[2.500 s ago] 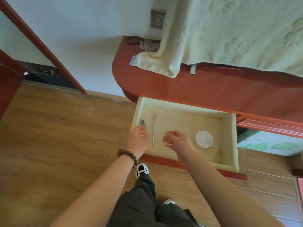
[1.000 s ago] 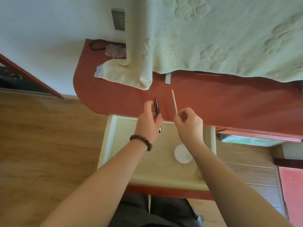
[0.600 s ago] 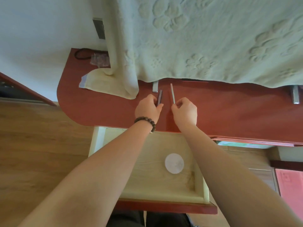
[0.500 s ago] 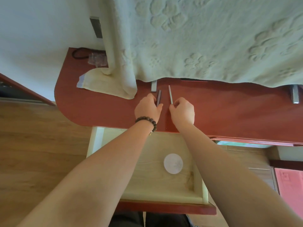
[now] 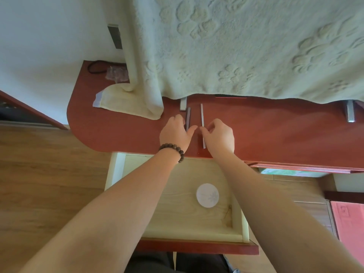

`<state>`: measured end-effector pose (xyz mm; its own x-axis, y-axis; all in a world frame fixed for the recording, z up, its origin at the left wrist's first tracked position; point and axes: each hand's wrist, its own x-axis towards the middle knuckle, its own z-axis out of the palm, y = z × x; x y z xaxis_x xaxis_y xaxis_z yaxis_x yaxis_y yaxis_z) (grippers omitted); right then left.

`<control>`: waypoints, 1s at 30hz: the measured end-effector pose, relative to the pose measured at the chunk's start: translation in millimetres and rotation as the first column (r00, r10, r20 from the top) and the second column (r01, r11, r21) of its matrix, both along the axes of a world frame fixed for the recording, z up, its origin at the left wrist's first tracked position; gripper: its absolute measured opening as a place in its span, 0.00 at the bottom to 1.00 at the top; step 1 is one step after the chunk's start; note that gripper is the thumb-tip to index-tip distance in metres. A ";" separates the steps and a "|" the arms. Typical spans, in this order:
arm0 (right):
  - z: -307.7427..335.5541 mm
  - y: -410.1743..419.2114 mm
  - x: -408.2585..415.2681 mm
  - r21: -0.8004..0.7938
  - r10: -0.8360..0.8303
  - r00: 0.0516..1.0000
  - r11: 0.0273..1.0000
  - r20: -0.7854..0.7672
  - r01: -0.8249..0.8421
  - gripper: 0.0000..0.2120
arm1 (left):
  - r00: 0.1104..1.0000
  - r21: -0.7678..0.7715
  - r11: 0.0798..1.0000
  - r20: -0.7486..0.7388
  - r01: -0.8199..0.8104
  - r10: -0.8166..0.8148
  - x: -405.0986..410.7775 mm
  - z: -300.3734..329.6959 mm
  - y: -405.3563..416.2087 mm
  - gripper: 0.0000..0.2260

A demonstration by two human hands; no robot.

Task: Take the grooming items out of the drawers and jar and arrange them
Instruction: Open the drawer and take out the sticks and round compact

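Both hands are over the red table top (image 5: 110, 123), just in front of the hanging pale towel (image 5: 236, 48). The left hand (image 5: 175, 133), with a bead bracelet (image 5: 171, 148) at the wrist, has thumb and fingers curled round the near end of a short dark stick (image 5: 188, 117), which lies flat on the table pointing away from the person. The right hand (image 5: 220, 134) pinches a thin silver rod (image 5: 202, 119) between thumb and fingertips; the rod also lies on the table, roughly parallel to the dark stick and just to its right, the two apart. Its near end shows below the fingers.

Below the table edge the drawer (image 5: 239, 219) stands pulled open. A round white lid (image 5: 207, 195) lies flat on its floor, towards the right side. A black cable (image 5: 96, 67) and a crumpled clear wrapper (image 5: 116, 72) lie at the table's far left corner.
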<state>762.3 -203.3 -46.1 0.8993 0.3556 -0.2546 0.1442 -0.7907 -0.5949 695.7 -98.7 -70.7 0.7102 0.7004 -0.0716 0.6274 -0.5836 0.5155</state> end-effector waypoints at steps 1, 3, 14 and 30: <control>4.7 -9.0 -5.7 0.035 0.000 1.000 0.999 0.026 -0.001 0.11 | 0.999 0.051 0.999 0.048 0.018 -0.021 -7.0 -0.7 0.3 0.20; 10.8 -32.7 -23.0 0.095 0.003 0.997 0.995 0.077 -0.010 0.10 | 0.992 0.199 0.979 0.102 0.050 -0.071 -23.2 -4.2 1.4 0.23; -71.5 -103.7 -118.4 -0.372 0.222 0.936 0.873 -0.273 -0.316 0.39 | 0.944 0.187 0.961 -0.296 0.205 -0.144 -59.1 -30.2 7.8 0.48; -1.7 -88.9 -89.0 0.154 0.074 0.984 0.983 0.159 -0.099 0.31 | 0.908 0.219 0.942 -0.388 0.256 -0.156 -58.6 -30.2 7.2 0.47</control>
